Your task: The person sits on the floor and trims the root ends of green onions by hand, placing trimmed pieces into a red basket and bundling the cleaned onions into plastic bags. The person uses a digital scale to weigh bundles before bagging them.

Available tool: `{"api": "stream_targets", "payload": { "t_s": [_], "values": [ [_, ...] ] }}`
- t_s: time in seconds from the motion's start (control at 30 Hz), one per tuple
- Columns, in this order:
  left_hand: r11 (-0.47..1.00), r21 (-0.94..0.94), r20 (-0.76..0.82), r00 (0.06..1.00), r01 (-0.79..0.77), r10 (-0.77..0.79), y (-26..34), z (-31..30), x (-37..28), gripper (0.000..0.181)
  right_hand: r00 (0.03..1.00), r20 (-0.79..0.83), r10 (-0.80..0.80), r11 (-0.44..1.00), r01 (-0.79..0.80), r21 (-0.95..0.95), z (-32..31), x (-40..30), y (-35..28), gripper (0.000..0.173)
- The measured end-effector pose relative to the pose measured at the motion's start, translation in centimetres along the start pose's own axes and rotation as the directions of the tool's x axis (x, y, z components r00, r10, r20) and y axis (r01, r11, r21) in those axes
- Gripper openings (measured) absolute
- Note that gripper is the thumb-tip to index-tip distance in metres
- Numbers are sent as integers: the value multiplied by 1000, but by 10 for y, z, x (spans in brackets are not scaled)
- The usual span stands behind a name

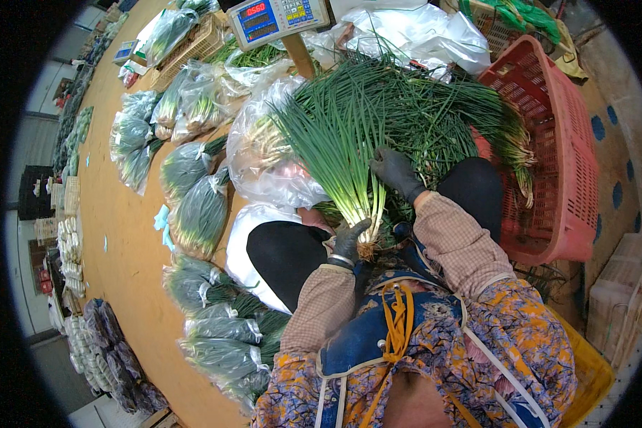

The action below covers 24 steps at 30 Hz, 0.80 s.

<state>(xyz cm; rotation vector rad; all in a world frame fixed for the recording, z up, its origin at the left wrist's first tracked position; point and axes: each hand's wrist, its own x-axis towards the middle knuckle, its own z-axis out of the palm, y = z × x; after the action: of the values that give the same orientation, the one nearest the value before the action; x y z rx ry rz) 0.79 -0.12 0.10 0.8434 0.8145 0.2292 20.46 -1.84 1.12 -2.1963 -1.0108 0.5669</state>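
Observation:
My left hand point(348, 241), in a dark glove, grips a bunch of green onions point(353, 176) near the white stems, just above the roots. The leaves fan up and to the left. At the bunch's right edge is my right hand point(396, 170), also gloved, its fingers bent against the leaves; whether it holds any of them I cannot tell. Behind lies a large heap of loose green onions point(433, 117). An open clear plastic bag point(278, 187) with more white-stemmed onions lies left of the bunch. Above it stands a digital scale display point(278, 21).
A red plastic crate point(572, 160) stands at the right with onions over its edge. Tied bags of green onions point(198, 219) lie on the brown floor at the left. A tan crate point(187, 53) is at the upper left, crumpled clear plastic point(422, 35) at the top.

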Motion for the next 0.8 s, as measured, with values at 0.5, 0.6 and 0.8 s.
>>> {"api": "stream_targets", "payload": {
  "t_s": [0.5, 0.6, 0.8],
  "values": [
    [935, -331, 197, 978, 130, -67, -14, -20, 11, 25, 992, 73, 99, 993, -95, -63, 11, 22, -10, 43],
    [913, -365, 185, 975, 185, -123, -13, -21, 6, 24, 995, 64, 74, 997, -72, -30, 14, 23, -12, 44],
    [839, -470, 182, 960, 274, -212, -6, -14, -5, 24, 954, 294, 52, 956, -133, 260, 16, 33, -26, 39]
  ]
}}
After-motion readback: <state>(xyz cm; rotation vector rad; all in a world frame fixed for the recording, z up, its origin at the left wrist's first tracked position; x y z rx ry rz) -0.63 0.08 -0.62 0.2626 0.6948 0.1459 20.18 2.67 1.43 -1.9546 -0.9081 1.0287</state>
